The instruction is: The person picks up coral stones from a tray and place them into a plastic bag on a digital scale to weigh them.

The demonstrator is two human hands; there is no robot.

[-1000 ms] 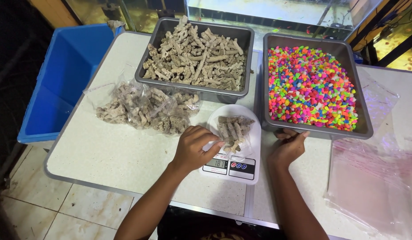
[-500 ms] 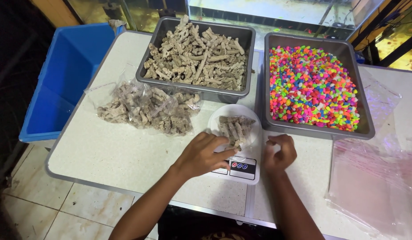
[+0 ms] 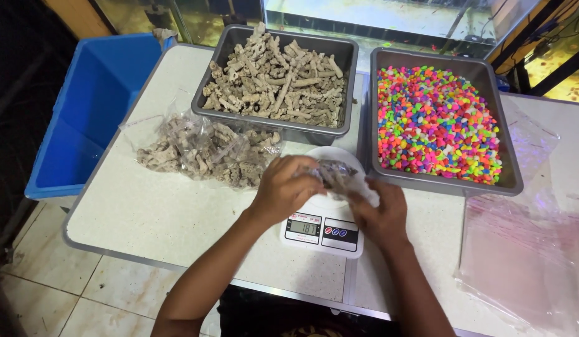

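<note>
Our left hand [image 3: 283,187] and right hand [image 3: 380,212] both close their grip on a small bag of coral pieces [image 3: 336,175] above the white scale [image 3: 323,231].

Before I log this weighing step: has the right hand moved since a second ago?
Yes. The right hand has slid left from beside the tray of coloured pebbles to over the white scale, meeting the left hand on the small bag of grey pieces.

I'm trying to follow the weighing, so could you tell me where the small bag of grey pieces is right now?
In the head view, the small bag of grey pieces sits centre frame, held between the left hand and right hand over the white scale.
</note>
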